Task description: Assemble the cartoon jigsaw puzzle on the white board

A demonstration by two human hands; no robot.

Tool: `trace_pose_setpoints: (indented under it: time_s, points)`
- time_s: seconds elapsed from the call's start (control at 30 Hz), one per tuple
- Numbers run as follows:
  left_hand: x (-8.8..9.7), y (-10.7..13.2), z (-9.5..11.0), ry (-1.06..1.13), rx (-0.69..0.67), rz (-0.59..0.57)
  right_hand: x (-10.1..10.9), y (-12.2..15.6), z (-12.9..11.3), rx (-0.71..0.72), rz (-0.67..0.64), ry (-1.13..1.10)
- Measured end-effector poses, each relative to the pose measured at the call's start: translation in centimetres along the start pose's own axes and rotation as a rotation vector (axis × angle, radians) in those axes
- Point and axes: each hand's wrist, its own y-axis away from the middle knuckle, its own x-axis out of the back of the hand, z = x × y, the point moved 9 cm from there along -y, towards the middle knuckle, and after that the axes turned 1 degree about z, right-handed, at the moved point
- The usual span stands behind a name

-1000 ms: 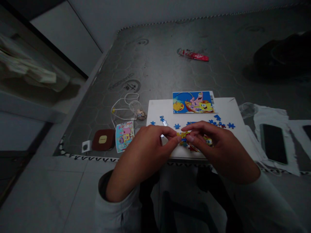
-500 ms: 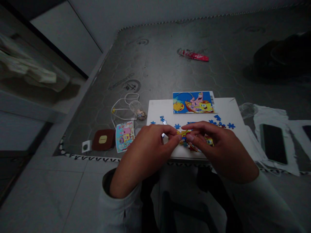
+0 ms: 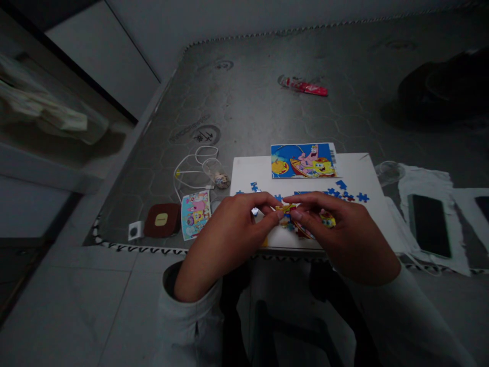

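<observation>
Over a white box (image 3: 250, 171), my left hand (image 3: 244, 224) and my right hand (image 3: 340, 224) meet with fingertips nearly touching. Between them is a small yellow jigsaw piece (image 3: 284, 208), pinched by thumb and finger on both sides. Beneath my right hand lies a partly joined puzzle (image 3: 327, 220) in yellow, blue and red, mostly covered by the fingers. Loose blue jigsaw pieces (image 3: 340, 192) are scattered beyond the right fingers, and a few more blue pieces (image 3: 254, 186) lie beyond my left hand. A cartoon picture card (image 3: 303, 161) rests at the box's far side.
Left of the box are a second cartoon card (image 3: 195, 214), a brown case (image 3: 162, 220), a white cable (image 3: 191, 173) and a clear cup (image 3: 214, 171). On the right, a phone (image 3: 430, 224) lies on white cloth (image 3: 424, 178). A red wrapper (image 3: 305, 86) sits farther back.
Both hands stay close together at the yellow piece, with small finger shifts. A yellow-orange patch now shows beside my left wrist at the box's front edge.
</observation>
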Motion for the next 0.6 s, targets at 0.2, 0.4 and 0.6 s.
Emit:
trace_pose_setpoints:
  time_s: [0.2,0.4,0.6]
  points:
    - [-0.2,-0.2,0.1,0.005,0.004,0.0,0.1,0.1,-0.2,0.029,-0.001,0.029]
    - [-0.7,-0.2,-0.2,-0.018,0.008,-0.05,-0.4,0.3,0.1,0.04,-0.052,0.034]
    - [-1.6,-0.3,-1.0,-0.141,0.046,-0.155,-2.0,0.4,1.1,-0.019,-0.181,0.048]
